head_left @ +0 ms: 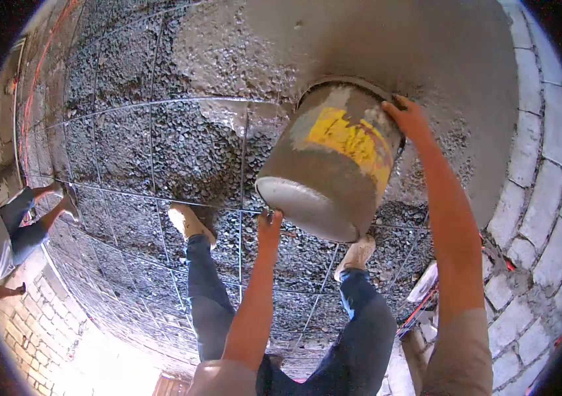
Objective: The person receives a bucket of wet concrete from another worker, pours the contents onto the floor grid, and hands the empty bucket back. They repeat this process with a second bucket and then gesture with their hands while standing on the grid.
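A cement-smeared bucket [320, 158] with a torn yellow label [350, 142] lies tipped in front of me, its mouth facing away and down into wet concrete [446, 39]. Its round base [307, 204] points toward my legs. At the near left, my left hand [270, 224] has its fingers curled at the edge of that base. My right hand [409, 117] grips the far rim on the right side. What is inside the bucket is hidden from me.
Thin reinforcing bars [152, 152] form a grid over dark gravel [195, 152]. A block wall [538, 132] runs along the right. My shoes [188, 221] stand on the gravel. Another person [14, 231] is at the far left, beside another block wall [37, 310].
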`<move>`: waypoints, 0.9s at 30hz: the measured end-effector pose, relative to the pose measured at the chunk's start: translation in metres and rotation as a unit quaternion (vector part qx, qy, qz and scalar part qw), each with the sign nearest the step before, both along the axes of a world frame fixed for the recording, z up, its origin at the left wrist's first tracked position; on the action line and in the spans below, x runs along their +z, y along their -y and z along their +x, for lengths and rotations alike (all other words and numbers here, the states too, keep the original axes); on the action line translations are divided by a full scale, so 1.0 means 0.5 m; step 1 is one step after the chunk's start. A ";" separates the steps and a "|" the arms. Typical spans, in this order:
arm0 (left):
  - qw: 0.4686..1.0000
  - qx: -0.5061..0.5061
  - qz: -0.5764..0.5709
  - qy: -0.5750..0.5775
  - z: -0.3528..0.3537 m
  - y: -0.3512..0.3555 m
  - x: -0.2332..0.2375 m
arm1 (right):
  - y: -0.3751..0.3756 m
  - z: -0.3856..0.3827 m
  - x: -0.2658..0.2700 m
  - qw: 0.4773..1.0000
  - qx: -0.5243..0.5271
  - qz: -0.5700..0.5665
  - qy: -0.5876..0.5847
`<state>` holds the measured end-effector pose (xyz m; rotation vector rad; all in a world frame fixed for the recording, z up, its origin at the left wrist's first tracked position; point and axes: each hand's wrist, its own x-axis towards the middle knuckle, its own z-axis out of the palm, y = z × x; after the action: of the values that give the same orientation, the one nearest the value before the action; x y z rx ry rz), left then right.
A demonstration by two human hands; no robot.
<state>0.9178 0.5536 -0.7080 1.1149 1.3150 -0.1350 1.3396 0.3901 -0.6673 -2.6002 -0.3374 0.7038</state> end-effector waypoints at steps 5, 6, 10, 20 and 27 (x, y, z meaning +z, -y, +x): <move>0.992 0.007 -0.089 0.093 0.048 0.037 0.039 | 0.034 0.009 -0.013 0.997 -0.039 0.003 -0.060; 0.994 0.006 -0.062 0.095 0.055 0.037 0.063 | 0.026 0.012 -0.017 0.996 -0.053 0.032 -0.067; 0.988 -0.019 0.101 0.112 0.095 -0.017 0.122 | 0.046 0.012 0.011 0.994 -0.046 0.009 -0.096; 0.860 -0.410 0.297 0.066 0.442 -0.180 0.446 | 0.334 -0.046 0.018 0.846 -0.365 0.224 -0.318; 0.816 -0.425 0.356 0.166 0.573 -0.134 0.573 | 0.412 -0.226 0.036 0.802 -0.461 0.269 -0.268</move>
<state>1.2045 0.6207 -0.4215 2.2171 0.4428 -0.0930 1.2265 0.1840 -0.6491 -1.5997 0.7568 0.7597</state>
